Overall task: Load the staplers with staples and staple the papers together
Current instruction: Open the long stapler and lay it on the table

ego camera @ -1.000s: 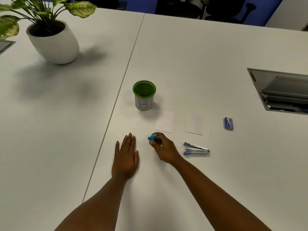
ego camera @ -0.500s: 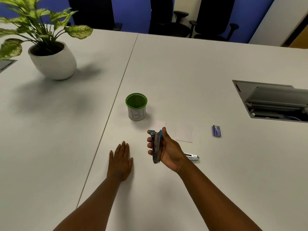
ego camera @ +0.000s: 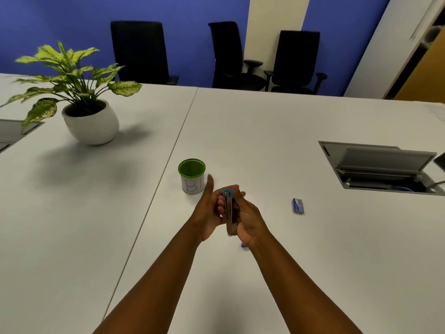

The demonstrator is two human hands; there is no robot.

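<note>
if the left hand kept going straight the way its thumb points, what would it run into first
Probably the green-rimmed cup. The left hand, raised at the stapler, has its thumb aimed up and away toward the cup's right side. Depth is unclear from one view, so it might pass just above or beside it.

place: office meeting room | tabletop (ego camera: 277, 121): wide, white, two slabs joined by a seam | cable hatch (ego camera: 380, 165): set into the tabletop, lid raised | chairs (ego camera: 142, 51): three black swivel office chairs along a blue wall (ego camera: 60, 25) | potted plant (ego camera: 81, 102): white pot, on the tabletop
</note>
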